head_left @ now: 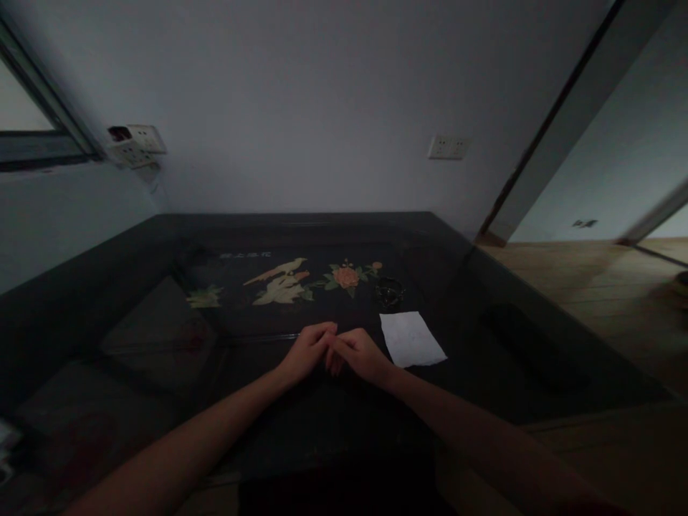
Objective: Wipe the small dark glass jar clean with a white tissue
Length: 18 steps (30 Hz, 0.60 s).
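Note:
Both my hands rest on a dark glass-topped table [161,337], meeting at its middle. My left hand [307,351] has its fingers curled and pressed against the fingertips of my right hand [357,352], which is curled too. Whether anything small sits between the fingers is hidden in the dim light. A white sheet of paper [411,338] lies flat just right of my right hand, not touched. Behind the paper stands a small dark glass dish [388,290].
The tabletop carries a painted bird and flower design [301,279]. A white wall with a socket [448,147] is behind; another socket box [132,143] hangs at the left by a window. Wooden floor [591,279] and a doorway open to the right.

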Tool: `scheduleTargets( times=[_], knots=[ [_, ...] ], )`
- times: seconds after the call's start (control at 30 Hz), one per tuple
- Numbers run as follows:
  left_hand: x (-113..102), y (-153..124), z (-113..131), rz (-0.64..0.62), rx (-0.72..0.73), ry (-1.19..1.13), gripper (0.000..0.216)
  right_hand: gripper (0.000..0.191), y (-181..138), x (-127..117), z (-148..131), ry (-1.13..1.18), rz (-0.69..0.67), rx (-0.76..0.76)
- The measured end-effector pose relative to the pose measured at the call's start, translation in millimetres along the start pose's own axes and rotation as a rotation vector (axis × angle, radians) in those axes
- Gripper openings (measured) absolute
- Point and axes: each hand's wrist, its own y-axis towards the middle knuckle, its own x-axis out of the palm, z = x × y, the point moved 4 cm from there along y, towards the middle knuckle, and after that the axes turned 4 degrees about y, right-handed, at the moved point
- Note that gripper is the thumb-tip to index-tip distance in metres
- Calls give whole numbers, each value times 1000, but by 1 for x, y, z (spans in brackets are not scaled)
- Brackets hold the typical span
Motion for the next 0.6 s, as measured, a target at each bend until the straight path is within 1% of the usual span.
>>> scheduleTargets(
  times=[0.1, 0.2, 0.3, 0.4, 0.43, 0.47, 0.5, 0.53, 0.6],
  knots=[
    [2, 0, -3, -14, -18, -25, 48, 63, 0, 1, 3, -26, -23, -7],
    [3, 0, -6, -21, -50, -41, 50, 62, 0, 4, 6, -78, -91, -14],
    [4, -1, -6, -18, -54, -19, 49, 58, -2, 8, 0, -129, -142, -14],
    [5, -1, -1, -11, -14, 21, 48, 43, -14, 13, -16, -259, -211, 1],
    [6, -2, 1, -18, -2, 38, 47, 35, -21, 15, -24, -332, -247, 3],
    [7, -3, 2, -35, 5, 57, 46, 28, -31, 14, -32, -384, -255, -3],
    [9, -4, 4, -56, 9, 78, 45, 26, -43, 12, -39, -401, -250, 0],
    [10, -5, 5, -76, 11, 99, 44, 25, -56, 5, -45, -389, -203, 29],
    [12, -7, 8, -106, 14, 141, 44, 25, -89, -21, -49, -374, -62, 116]
  ],
)
